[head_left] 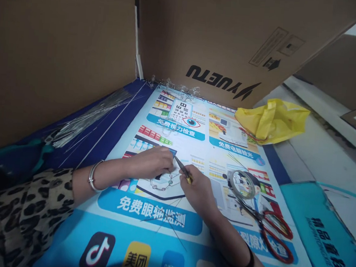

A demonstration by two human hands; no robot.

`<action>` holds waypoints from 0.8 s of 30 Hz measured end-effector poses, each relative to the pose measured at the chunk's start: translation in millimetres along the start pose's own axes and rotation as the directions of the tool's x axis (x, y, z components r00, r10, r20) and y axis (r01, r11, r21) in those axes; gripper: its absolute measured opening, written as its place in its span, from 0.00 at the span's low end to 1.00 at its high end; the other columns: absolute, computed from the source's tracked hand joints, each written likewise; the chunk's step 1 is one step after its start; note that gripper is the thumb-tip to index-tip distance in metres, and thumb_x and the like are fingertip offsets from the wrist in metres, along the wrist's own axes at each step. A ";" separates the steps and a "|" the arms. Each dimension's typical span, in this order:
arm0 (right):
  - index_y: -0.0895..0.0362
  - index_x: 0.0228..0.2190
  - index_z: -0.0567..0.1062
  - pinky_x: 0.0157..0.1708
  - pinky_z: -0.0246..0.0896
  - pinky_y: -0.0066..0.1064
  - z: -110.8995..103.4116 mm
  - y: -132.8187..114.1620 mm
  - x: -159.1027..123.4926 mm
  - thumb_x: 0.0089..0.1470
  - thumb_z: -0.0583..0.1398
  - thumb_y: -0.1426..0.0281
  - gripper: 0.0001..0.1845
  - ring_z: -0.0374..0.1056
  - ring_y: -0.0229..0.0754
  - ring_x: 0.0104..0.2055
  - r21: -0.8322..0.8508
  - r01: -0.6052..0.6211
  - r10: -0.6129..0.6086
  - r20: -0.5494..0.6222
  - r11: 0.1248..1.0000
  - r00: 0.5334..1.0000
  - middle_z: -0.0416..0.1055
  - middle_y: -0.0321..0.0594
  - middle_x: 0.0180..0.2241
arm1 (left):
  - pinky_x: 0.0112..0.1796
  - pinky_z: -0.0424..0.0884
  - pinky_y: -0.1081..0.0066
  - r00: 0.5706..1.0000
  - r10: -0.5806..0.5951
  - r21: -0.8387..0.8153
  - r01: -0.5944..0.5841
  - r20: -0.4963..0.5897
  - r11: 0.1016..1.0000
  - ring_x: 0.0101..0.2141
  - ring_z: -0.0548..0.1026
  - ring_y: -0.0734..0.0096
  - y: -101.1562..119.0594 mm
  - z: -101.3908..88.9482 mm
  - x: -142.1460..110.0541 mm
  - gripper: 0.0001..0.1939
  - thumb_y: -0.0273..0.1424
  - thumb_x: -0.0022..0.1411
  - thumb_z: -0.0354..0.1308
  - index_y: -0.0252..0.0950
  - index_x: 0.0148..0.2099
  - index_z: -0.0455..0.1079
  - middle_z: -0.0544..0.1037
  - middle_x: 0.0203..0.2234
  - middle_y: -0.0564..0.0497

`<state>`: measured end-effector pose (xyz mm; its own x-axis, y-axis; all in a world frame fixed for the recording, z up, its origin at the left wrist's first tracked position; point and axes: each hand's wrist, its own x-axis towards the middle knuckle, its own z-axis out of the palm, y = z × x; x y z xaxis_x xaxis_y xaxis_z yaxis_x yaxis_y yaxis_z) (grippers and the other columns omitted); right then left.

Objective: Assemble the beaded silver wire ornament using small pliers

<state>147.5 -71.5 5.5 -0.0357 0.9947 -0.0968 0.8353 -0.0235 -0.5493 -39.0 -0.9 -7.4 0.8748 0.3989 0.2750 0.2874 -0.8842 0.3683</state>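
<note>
My right hand [197, 188] is wrapped around the handles of small pliers [181, 167], whose dark tip reaches my left fingertips. My left hand [155, 162] is closed in a pinch beside that tip. From between the two hands a thin beaded strand [161, 188] curves down in a loop, with a few coloured beads on it. The exact grip on the strand is hidden behind my left fingers. Just below my hands, several loose thin wires [171, 222] lie across the printed poster [113, 222].
Red-handled scissors [276, 234] and a roll of clear tape [242, 184] lie to the right. A yellow bag [273, 120] sits behind them. Cut wires [87, 117] are bundled at left, and clear beaded pieces [181, 89] lie along the back. Cardboard walls [203, 33] enclose the far side.
</note>
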 end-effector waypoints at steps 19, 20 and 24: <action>0.52 0.33 0.73 0.26 0.49 0.27 -44.7 4.9 5.3 0.56 0.49 0.56 0.17 0.68 0.41 0.33 -0.520 0.305 -0.140 0.333 0.798 0.933 0.73 0.38 0.32 | 0.37 0.63 0.67 0.991 0.133 0.121 -0.133 0.004 0.984 0.36 0.66 0.67 2.6 -2.9 -0.4 0.09 0.25 0.63 0.47 0.34 0.38 0.69 0.73 0.32 0.47; 0.52 0.33 0.73 0.26 0.49 0.27 -45.0 3.7 7.1 0.56 0.49 0.56 0.18 0.68 0.42 0.34 -0.527 0.315 -0.137 0.349 0.789 0.927 0.73 0.38 0.33 | 0.37 0.64 0.67 0.991 0.131 0.127 -0.131 0.007 0.983 0.36 0.66 0.67 2.4 -2.9 -0.4 0.09 0.25 0.63 0.47 0.34 0.39 0.69 0.73 0.32 0.47; 0.52 0.34 0.73 0.27 0.52 0.28 -44.7 2.1 10.8 0.57 0.48 0.56 0.19 0.68 0.42 0.35 -0.543 0.366 -0.163 0.385 0.756 0.908 0.72 0.39 0.33 | 0.37 0.64 0.67 0.992 0.125 0.140 -0.126 0.015 0.982 0.36 0.66 0.67 1.9 -2.2 -0.3 0.09 0.26 0.63 0.47 0.34 0.37 0.69 0.73 0.31 0.48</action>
<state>173.4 -56.3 40.4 -0.3799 0.8686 -0.3181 0.9161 0.4009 0.0004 -39.5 -2.2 -4.8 0.9097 0.2813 0.3054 0.2266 -0.9527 0.2026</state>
